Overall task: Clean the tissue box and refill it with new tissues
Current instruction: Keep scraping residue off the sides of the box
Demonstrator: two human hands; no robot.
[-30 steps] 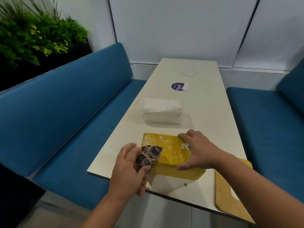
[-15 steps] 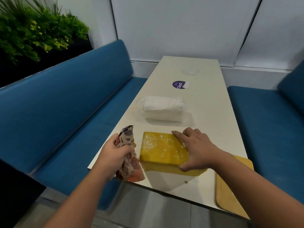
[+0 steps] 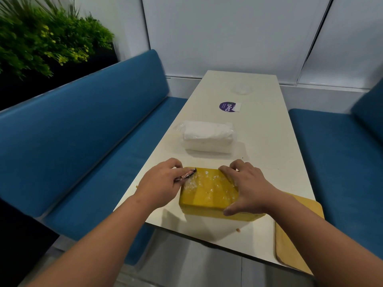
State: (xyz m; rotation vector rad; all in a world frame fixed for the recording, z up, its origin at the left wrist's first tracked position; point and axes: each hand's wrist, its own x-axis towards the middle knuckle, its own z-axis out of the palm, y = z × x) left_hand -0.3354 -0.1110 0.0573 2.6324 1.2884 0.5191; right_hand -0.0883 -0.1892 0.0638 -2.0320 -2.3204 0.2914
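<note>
Looking down the table, we see the box lying near the edge closest to us, a yellow block with white specks scattered over its upper face. Our left hand sits at the box's 9 o'clock side, fingers curled around a cloth; a patterned end of the cloth pokes out past the fingertips and lies on the box's far left corner. How much cloth is bunched inside the palm we cannot tell. Our right hand rests on the box's 3 o'clock end, spread fairly wide and clamping it: the fingers hook over the far edge, the thumb presses against the near side.

At 12 o'clock from the box, a little way up the table and apart from it, lies the tissue pack, white sheets in clear wrap. Farther along the same line we see a round purple sticker, and beyond it something pale and clear that is too faint to name. A wooden board lies at 4 o'clock from the box, under our right forearm, overhanging the table's near corner. Blue benches run along both sides of the table, with a green plant at 10 o'clock.
</note>
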